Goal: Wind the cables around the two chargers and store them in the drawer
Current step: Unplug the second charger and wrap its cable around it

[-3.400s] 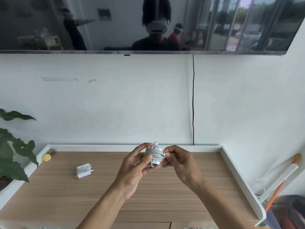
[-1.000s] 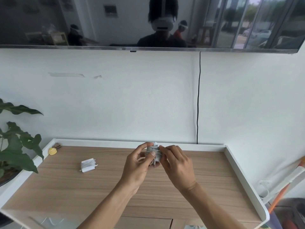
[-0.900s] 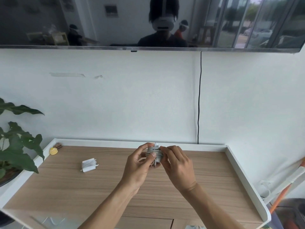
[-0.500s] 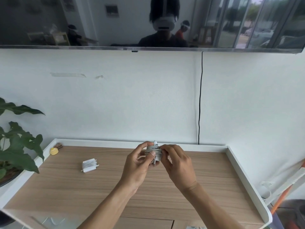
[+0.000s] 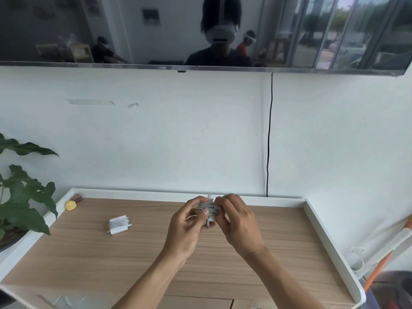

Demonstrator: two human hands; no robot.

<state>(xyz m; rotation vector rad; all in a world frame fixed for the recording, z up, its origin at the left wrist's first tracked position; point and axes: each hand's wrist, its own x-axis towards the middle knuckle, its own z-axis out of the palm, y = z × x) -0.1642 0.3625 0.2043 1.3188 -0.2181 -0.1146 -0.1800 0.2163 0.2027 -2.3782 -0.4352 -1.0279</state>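
Both my hands on the second charger

My left hand (image 5: 186, 228) and right hand (image 5: 239, 224) pinch the cable-wrapped charger (image 5: 207, 210) above the wooden desk (image 5: 156, 253); the other wound charger (image 5: 118, 224) lies well apart on my left.

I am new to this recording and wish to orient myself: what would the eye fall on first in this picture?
First, the left hand and right hand in the middle, both gripping a small white charger wound with white cable above the light wooden tabletop. Next, a second white wound charger lying on the tabletop to their left.
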